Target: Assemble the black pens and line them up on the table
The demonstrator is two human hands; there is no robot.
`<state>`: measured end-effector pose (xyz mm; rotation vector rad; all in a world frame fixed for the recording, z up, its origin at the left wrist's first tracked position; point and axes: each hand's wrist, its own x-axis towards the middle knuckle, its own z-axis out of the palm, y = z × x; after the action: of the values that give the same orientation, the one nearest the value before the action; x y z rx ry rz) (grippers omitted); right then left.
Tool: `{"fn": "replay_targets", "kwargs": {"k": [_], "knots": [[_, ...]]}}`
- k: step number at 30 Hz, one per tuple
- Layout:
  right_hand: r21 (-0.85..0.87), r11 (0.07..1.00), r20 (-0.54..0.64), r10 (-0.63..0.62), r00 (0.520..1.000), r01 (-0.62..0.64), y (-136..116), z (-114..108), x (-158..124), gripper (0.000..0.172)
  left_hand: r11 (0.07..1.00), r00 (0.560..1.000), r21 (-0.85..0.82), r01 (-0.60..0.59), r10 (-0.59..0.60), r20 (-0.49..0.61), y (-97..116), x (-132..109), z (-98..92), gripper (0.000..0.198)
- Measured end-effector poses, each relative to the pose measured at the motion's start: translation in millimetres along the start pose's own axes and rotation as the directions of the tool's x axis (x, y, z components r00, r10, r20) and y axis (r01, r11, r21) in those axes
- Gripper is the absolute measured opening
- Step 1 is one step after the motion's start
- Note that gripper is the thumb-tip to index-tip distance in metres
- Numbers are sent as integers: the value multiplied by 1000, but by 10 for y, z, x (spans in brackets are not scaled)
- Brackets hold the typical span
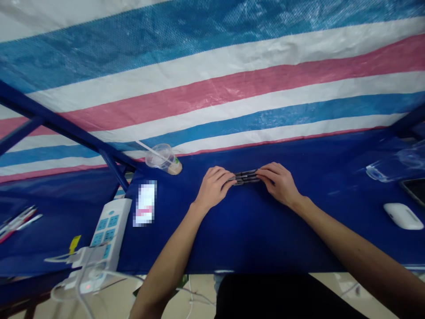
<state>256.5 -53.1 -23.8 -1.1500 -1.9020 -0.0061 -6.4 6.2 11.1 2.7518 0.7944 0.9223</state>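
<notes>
Several slim dark rods that look like pens (246, 177) lie side by side, running left to right on or just above the blue tabletop (252, 230). At their left ends, my left hand (215, 186) is closed with the fingertips pressed on them. My right hand (278, 182) pinches the right ends between thumb and fingers. The ends of the rods are hidden under both hands, and only the middle part shows.
A clear plastic cup with a straw (163, 158) leans at the back left, near a lit phone (145, 204). A white power strip (111, 230) with plugs and cables is at left. To the right are a clear bottle (395, 166), a white case (403, 216) and a dark phone (416, 189).
</notes>
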Motion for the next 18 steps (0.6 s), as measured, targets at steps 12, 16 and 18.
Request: {"fn": "replay_targets", "kwargs": {"k": [12,16,18], "knots": [[21,1000,6,8,1000,-8,3,1,1,17,1000,1000,-2,1,-1,11,5,7,0,18],[35,999,25,3,1000,-4,12,13,-17,19,1000,1000,-12,3,-3,24,7,1,14,19],[43,999,29,0,1000,-1,7,21,-23,20,1000,999,-18,2,-2,34,9,-2,26,19]]}}
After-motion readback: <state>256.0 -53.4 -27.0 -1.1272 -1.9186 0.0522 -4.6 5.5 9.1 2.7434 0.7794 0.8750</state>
